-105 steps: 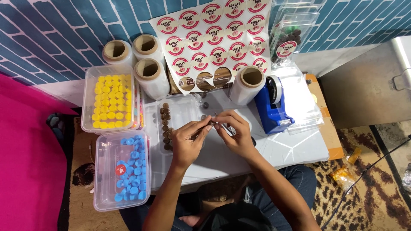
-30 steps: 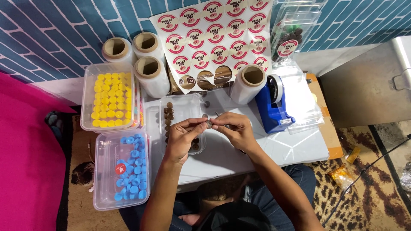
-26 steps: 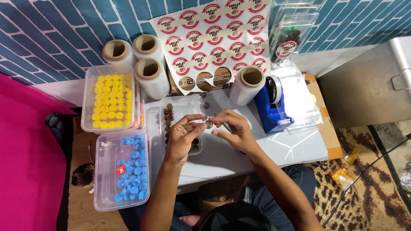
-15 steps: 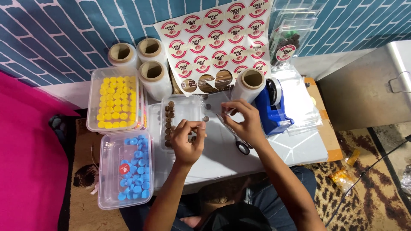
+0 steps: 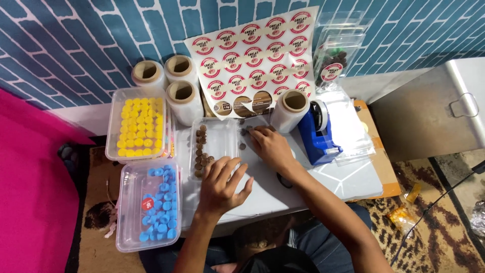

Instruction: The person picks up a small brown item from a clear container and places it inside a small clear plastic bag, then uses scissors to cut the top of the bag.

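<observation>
Lying between both hands (image 5: 222, 184), apparently touched: clear tray (image 5: 217, 146) of brown discs (image 5: 201, 151).

Wall (image 5: 76, 45): blue brick pattern with pale mortar lines, spanning the top of the view; a pale strip runs along its foot.
Table (image 5: 348, 182): low, white top, set against the wall.
Board (image 5: 386, 172): orange-brown, showing beneath the table's right edge.
Floor covering (image 5: 444, 227): brown and cream mottled carpet, lower right; a similar patch shows at lower left.
Cloth (image 5: 30, 177): bright pink, filling the left edge.
Metal box (image 5: 429, 111): grey, with a wire handle, at right.
Cable (image 5: 434, 212): dark, lying across the carpet.
Light: even, without hard shadows.
</observation>
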